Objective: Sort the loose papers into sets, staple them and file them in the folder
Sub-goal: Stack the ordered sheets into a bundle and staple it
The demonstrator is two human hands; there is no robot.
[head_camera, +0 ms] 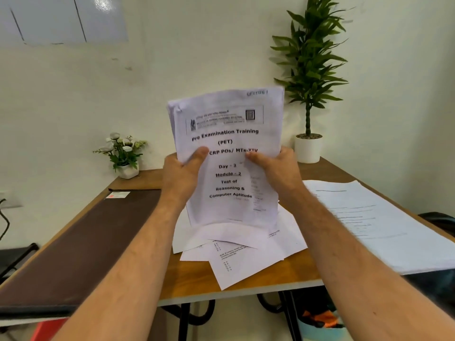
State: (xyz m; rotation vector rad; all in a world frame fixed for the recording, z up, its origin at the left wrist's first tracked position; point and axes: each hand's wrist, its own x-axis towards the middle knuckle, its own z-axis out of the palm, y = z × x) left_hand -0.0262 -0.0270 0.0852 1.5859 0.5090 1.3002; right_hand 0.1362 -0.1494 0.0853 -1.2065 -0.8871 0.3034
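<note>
Pale walls back a wooden tabletop (251, 284) that runs away from the camera to the corner of the room. Both hands hold a sheaf of printed papers (227, 134) upright above the middle of it, the front sheet headed "Pre Examination Training (PET)". The left hand (182, 173) grips the sheaf's left edge, thumb pressed across the front; the right hand (278, 168) grips its right edge the same way, its fingers curled behind the sheets and out of sight.

Directly below the sheaf, loose sheets (236, 252) lie fanned and overlapping on the wood, some turned at angles. Right of the sheaf, a squared stack of papers (376, 225) lies flat, reaching the tabletop's near right edge. Left of the sheaf, a dark brown folder (81, 244) lies closed, a small white and red label (117, 195) at its far end; nothing shows of its contents.

Beyond the folder, a small white pot (128, 171) holds white flowers with green leaves. Behind and right of the sheaf, a taller white pot (308, 150) holds a leafy green plant (311, 55) on a thin stem.
</note>
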